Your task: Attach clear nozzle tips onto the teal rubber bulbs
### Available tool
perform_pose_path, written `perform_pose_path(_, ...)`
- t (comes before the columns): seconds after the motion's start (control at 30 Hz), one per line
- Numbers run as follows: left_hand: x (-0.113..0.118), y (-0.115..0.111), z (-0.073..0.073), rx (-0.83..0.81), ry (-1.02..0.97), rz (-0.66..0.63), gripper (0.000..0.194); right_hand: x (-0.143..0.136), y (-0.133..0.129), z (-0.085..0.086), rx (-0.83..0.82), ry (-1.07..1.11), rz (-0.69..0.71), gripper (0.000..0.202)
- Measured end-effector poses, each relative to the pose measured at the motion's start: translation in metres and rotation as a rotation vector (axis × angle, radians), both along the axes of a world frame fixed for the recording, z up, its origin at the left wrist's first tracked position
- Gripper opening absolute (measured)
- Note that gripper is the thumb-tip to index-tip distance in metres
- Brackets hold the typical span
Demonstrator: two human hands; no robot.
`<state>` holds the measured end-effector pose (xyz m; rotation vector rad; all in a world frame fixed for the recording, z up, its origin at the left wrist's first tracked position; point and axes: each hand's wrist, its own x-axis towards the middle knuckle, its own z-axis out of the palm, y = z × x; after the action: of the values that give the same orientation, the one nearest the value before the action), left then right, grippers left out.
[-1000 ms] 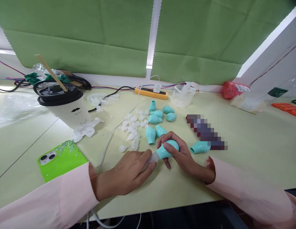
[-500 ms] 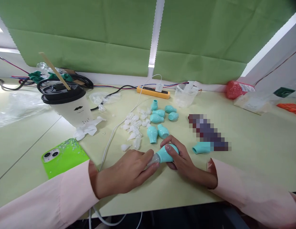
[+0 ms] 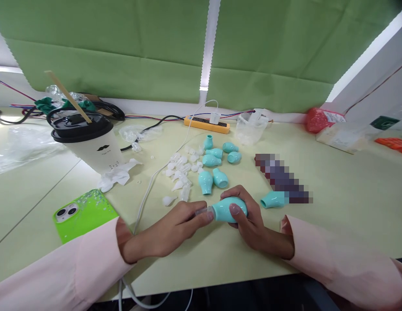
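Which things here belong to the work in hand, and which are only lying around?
Probably the work:
held teal bulb
clear tube
loose teal bulbs
small translucent pieces

Probably lying about:
green phone
lidded cup
crumpled tissue
yellow power strip

Blk moustache logo [image 3: 103, 147] on wht cup [image 3: 86, 153], tiny print [image 3: 106, 153] below unreadable; label [image 3: 335, 116] on red pkg [image 3: 315, 121] illeg. too.

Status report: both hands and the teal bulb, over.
Right hand gripping teal bulb. Left hand pinching clear tube at bulb's neck. Loose bulbs just beyond hands.
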<state>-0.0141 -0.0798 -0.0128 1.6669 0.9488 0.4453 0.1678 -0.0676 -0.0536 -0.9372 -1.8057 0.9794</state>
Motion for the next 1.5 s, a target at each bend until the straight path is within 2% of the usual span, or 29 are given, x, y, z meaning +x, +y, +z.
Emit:
perform_pose_path(0.17, -0.001, 0.008, -0.008, -0.377, -0.293, -0.072, 0.029, 0.004, 0.003, -0.002, 0.207, -0.062, 0.029, 0.021)
perform_pose_path(0.3, 0.0, 0.01, -0.012, -0.564, -0.405, -0.138, 0.029, 0.005, 0.005, -0.006, 0.329, -0.066, 0.036, 0.021)
perform_pose_path(0.5, -0.001, 0.011, -0.014, -0.69, -0.476, -0.129, 0.029, 0.004, 0.006, -0.013, 0.41, -0.043, -0.008, 0.022)
perform_pose_path(0.67, -0.003, 0.014, -0.015, -0.67, -0.455, -0.089, 0.029, 0.003, 0.006, -0.013, 0.467, -0.135, 0.006, 0.027)
perform_pose_path(0.8, -0.002, 0.015, -0.014, -0.544, -0.375, -0.098, 0.029, 0.001, 0.008, -0.01, 0.369, -0.104, 0.004, 0.022)
perform_pose_path(0.97, -0.003, 0.008, -0.006, -0.097, -0.073, -0.086, 0.034, -0.001, 0.011, 0.0, -0.002, -0.066, 0.068, 0.019)
perform_pose_path(1.13, -0.004, 0.001, 0.001, 0.229, 0.191, -0.129, 0.036, 0.001, 0.009, 0.012, -0.137, -0.067, 0.14, 0.02)
perform_pose_path(1.3, -0.004, 0.002, -0.003, 0.433, 0.33, -0.134, 0.036, 0.002, 0.015, 0.02, -0.232, -0.1, 0.229, 0.017)
perform_pose_path(1.4, -0.004, 0.005, -0.005, 0.507, 0.36, -0.091, 0.037, 0.002, 0.019, 0.022, -0.245, -0.181, 0.324, 0.022)
perform_pose_path(1.5, -0.009, 0.011, 0.0, 0.536, 0.33, -0.019, 0.037, 0.0, 0.019, 0.02, -0.272, -0.192, 0.363, 0.029)
